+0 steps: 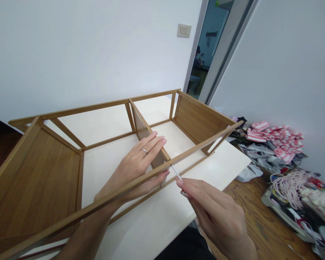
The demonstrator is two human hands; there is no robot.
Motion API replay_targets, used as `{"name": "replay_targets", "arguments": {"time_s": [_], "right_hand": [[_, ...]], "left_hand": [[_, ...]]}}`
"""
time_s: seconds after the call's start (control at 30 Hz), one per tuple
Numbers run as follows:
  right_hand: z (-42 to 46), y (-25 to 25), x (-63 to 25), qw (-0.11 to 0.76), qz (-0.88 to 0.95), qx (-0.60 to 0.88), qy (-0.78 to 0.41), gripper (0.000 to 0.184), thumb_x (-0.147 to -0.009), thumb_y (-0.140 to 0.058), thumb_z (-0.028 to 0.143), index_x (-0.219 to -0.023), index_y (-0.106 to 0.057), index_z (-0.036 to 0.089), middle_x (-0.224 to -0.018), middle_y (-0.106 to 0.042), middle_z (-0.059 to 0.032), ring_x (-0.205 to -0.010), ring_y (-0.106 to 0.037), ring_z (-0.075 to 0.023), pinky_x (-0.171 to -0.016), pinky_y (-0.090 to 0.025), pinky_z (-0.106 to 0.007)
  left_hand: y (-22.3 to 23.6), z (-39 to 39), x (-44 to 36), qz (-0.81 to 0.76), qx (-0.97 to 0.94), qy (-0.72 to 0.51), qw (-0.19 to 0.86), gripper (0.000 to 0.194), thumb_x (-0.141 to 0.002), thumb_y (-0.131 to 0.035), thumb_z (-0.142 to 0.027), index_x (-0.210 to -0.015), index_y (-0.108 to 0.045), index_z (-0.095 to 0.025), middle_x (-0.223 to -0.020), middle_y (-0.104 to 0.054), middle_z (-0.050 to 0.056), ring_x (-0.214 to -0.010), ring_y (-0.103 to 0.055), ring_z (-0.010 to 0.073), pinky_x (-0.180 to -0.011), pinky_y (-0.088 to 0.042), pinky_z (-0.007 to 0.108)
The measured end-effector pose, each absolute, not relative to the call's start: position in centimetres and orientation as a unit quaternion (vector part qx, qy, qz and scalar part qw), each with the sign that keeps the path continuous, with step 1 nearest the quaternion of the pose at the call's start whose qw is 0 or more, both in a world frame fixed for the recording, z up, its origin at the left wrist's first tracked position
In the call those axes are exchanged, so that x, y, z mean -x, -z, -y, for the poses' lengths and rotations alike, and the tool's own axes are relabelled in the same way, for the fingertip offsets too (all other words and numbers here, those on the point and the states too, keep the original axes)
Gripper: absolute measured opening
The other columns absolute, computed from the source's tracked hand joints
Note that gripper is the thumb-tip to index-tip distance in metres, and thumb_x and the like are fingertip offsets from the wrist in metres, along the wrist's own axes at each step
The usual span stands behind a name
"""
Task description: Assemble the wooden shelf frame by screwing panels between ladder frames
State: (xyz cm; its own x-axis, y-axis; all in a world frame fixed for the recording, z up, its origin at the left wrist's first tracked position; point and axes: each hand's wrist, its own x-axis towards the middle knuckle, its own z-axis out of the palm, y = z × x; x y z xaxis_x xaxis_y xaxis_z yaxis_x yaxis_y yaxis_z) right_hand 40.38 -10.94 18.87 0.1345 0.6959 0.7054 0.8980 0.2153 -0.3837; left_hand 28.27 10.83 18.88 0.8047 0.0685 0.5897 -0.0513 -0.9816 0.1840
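A brown wooden shelf frame (pixel 148 176) lies on its side on a white table. My left hand (pixel 135 162), with a ring on one finger, holds the middle panel (pixel 142 124); its straight fingers cross the panel's upper edge and the thumb lies lower, below the front rail. Between the fingertips of my right hand (pixel 216 209) is a thin metal rod (pixel 176 172), perhaps a hex key. Its tip meets the front rail where the middle panel joins. The rod's other end is hidden by my fingers.
The white tabletop (pixel 148 231) has a corner at right. On the wooden floor (pixel 241 202) sit a grey bin (pixel 284 220) of mixed items, plastic bags (pixel 249 172) and pink-striped cloth (pixel 281 139). A wall stands behind; a person (pixel 197 63) shows through the doorway.
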Motion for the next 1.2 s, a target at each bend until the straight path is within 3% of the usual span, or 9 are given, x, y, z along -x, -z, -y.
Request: {"name": "replay_targets", "arguments": {"time_s": [0.13, 0.43, 0.6, 0.7, 0.9, 1.03, 1.2], "right_hand": [[11.1, -19.3, -39.9, 0.419, 0.640, 0.630, 0.131, 0.044, -0.097, -0.063, -0.001, -0.136, -0.066, 0.019, -0.119, -0.079, -0.0085, -0.110, -0.077, -0.0173, -0.098, -0.066, -0.027], [11.5, -20.5, -38.6, 0.279, 0.643, 0.667, 0.254, 0.029, -0.101, -0.063, 0.008, -0.130, -0.065, 0.005, -0.119, -0.079, -0.0170, -0.116, -0.076, -0.0246, -0.105, -0.062, -0.033], [11.7, -22.3, -38.3, 0.176, 0.652, 0.680, 0.285, 0.027, -0.106, -0.050, 0.013, -0.126, -0.067, 0.005, -0.115, -0.080, -0.0201, -0.102, -0.079, -0.0291, -0.087, -0.066, -0.035], [11.6, -22.8, -38.2, 0.142, 0.648, 0.690, 0.290, 0.030, -0.107, -0.043, 0.013, -0.119, -0.070, 0.007, -0.102, -0.081, -0.0180, -0.086, -0.078, -0.0278, -0.074, -0.064, -0.035], [10.6, -22.1, -37.6, 0.199, 0.604, 0.718, 0.282, 0.023, -0.109, -0.046, 0.015, -0.098, -0.065, 0.018, -0.074, -0.071, -0.0054, -0.062, -0.065, -0.0183, -0.062, -0.050, -0.031], [10.0, -22.0, -37.4, 0.265, 0.563, 0.742, 0.249, 0.031, -0.111, -0.048, 0.020, -0.081, -0.059, 0.023, -0.060, -0.062, 0.0017, -0.050, -0.059, -0.0130, -0.054, -0.043, -0.028], [9.8, -21.8, -37.6, 0.325, 0.542, 0.749, 0.197, 0.033, -0.112, -0.046, 0.025, -0.084, -0.063, 0.022, -0.065, -0.071, 0.0018, -0.054, -0.066, -0.0112, -0.054, -0.046, -0.024]], "left_hand": [[-18.9, -10.9, -28.2, -0.003, -0.946, -0.310, 0.099, 0.070, -0.099, -0.065, -0.032, -0.160, -0.037, -0.017, -0.162, -0.051, 0.014, -0.158, -0.038, 0.0344, -0.129, -0.043, 0.050], [-19.2, -10.6, -28.4, -0.007, -0.944, -0.313, 0.106, 0.069, -0.099, -0.064, -0.032, -0.161, -0.037, -0.019, -0.161, -0.052, 0.014, -0.158, -0.039, 0.0350, -0.128, -0.043, 0.052], [-19.1, -10.7, -28.4, -0.007, -0.944, -0.315, 0.101, 0.067, -0.099, -0.065, -0.034, -0.159, -0.038, -0.017, -0.162, -0.052, 0.015, -0.158, -0.039, 0.0341, -0.129, -0.043, 0.051], [-19.0, -10.7, -28.4, -0.007, -0.943, -0.316, 0.103, 0.069, -0.099, -0.065, -0.034, -0.160, -0.037, -0.019, -0.161, -0.052, 0.014, -0.158, -0.039, 0.0350, -0.128, -0.043, 0.053], [-19.0, -10.7, -28.4, -0.013, -0.943, -0.316, 0.103, 0.069, -0.098, -0.065, -0.034, -0.160, -0.037, -0.018, -0.161, -0.052, 0.014, -0.159, -0.037, 0.0354, -0.128, -0.044, 0.054], [-19.0, -10.6, -28.4, -0.012, -0.942, -0.318, 0.104, 0.069, -0.099, -0.064, -0.035, -0.161, -0.037, -0.020, -0.161, -0.053, 0.014, -0.158, -0.038, 0.0358, -0.127, -0.045, 0.055], [-19.0, -10.6, -28.4, -0.011, -0.941, -0.323, 0.102, 0.066, -0.100, -0.064, -0.035, -0.159, -0.039, -0.019, -0.160, -0.054, 0.014, -0.158, -0.039, 0.0355, -0.127, -0.045, 0.054]]}}
